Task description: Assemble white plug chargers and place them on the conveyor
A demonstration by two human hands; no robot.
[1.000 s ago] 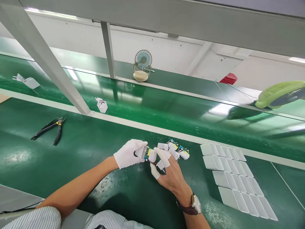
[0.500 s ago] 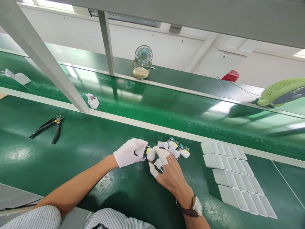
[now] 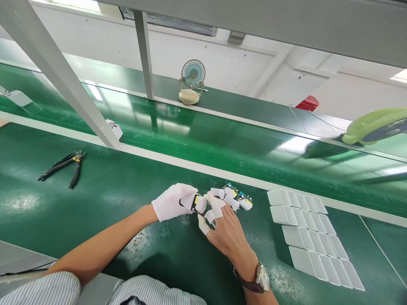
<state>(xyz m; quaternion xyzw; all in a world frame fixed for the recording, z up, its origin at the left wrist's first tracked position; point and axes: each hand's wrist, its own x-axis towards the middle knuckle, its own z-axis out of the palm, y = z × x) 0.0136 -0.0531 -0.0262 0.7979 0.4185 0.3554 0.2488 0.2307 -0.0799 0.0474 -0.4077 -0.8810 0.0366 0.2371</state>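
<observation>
Nearest, the right hand [image 3: 224, 231], wearing a wristwatch [image 3: 262, 277] and white finger cots, is pinching thumb and forefinger on the circuit board [image 3: 194, 202] sitting partly inside a white charger shell [image 3: 187, 201]. The gloved left hand [image 3: 170, 203] is clamping its fingers round that shell, just above the green bench [image 3: 127, 199]. Just beyond, loose boards [image 3: 237, 198] are lying clustered, with rows of white covers [image 3: 311, 231] to the right and pliers [image 3: 63, 166] well apart to the left. A small desk fan [image 3: 191, 81] is standing farthest off.
</observation>
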